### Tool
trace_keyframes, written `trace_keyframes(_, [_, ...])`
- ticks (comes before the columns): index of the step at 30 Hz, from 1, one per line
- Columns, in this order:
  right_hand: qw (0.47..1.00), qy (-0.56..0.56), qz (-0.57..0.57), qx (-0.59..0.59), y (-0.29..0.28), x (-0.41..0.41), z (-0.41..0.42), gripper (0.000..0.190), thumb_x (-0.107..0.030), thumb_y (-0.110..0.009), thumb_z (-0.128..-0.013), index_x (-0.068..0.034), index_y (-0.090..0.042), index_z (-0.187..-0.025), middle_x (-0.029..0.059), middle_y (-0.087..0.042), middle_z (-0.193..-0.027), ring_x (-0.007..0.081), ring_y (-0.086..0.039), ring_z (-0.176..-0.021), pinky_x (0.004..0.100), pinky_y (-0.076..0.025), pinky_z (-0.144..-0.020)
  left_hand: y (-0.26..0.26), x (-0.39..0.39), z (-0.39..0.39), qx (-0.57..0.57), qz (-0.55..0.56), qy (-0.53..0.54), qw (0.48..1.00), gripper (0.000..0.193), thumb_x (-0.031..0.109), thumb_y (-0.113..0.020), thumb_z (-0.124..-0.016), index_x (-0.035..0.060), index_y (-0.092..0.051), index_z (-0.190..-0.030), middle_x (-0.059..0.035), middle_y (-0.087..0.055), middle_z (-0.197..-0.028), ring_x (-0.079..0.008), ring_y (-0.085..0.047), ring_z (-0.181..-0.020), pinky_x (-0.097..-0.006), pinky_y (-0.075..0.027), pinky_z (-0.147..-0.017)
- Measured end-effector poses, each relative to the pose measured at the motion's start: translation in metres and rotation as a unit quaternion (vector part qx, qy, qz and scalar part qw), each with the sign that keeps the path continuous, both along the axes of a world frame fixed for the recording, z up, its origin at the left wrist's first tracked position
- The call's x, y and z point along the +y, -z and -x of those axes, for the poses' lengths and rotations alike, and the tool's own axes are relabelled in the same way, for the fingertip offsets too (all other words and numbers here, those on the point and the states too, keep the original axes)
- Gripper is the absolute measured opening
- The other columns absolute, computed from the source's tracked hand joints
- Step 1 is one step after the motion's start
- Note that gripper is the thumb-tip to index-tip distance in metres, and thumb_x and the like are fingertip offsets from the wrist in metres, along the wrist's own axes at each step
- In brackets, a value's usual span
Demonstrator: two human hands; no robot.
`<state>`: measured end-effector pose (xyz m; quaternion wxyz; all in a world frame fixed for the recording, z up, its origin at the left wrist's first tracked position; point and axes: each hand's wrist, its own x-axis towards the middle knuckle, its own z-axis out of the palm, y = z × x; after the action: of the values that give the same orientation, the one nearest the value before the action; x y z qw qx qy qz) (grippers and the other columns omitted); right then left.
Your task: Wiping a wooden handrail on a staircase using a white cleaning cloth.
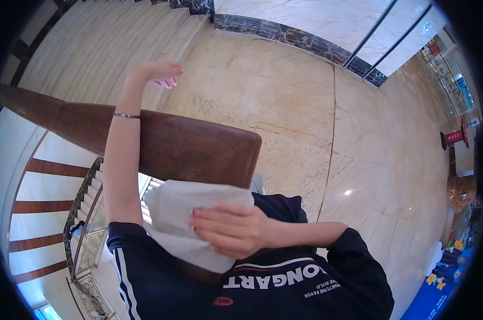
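My right hand (235, 232) lies over a white cloth (201, 196), its fingers bent across the fabric. The cloth covers part of a broad brown wooden handrail (193, 150) close to my body, and another brown part shows under its lower edge. Reaching across the rail, my left arm ends in my left hand (157, 74), which hangs in the air past the rail's far edge. Nothing is in its loosely bent fingers. A thin bracelet (126, 115) circles the left wrist.
Pale marble steps (105, 44) rise at the upper left, beside a tan marble floor (293, 100). Below the rail on the left, a stairwell shows ornamental metal balustrades (91, 294). A red sign stand (454, 137) and a blue display panel (433, 298) stand along the right.
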<state>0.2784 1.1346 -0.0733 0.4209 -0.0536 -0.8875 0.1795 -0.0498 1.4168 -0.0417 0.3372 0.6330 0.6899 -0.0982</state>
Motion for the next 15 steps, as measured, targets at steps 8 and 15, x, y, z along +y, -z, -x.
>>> trace_keyframes(8, [0.971, 0.121, 0.204, -0.028, -0.01, 0.134, -0.009, 0.028, -0.008, -0.062, -0.089, -0.002, -0.068, -0.116, 0.0155, -0.071, -0.12, 0.0302, -0.067, -0.116, 0.0501, -0.044, -0.11, 0.003, -0.001, -0.004, 0.014, 0.011, 0.014, 1.0, 0.051, 0.052, -0.038, -0.104, 0.0212, -0.048, -0.143, -0.0056, -0.069, -0.122, -0.0168, -0.068, -0.103, -0.037, -0.051, -0.09])
trace_keyframes(15, [0.991, 0.066, 0.115, 0.028, -0.006, 0.073, -0.018, 0.035, -0.006, -0.061, -0.089, 0.002, -0.067, -0.122, 0.0188, -0.068, -0.127, 0.0325, -0.065, -0.122, 0.0473, -0.046, -0.109, -0.005, 0.001, -0.008, -0.009, -0.002, 0.024, 1.0, 0.053, 0.053, -0.042, -0.103, 0.0224, -0.048, -0.145, -0.0058, -0.069, -0.123, -0.017, -0.068, -0.104, -0.0366, -0.051, -0.091])
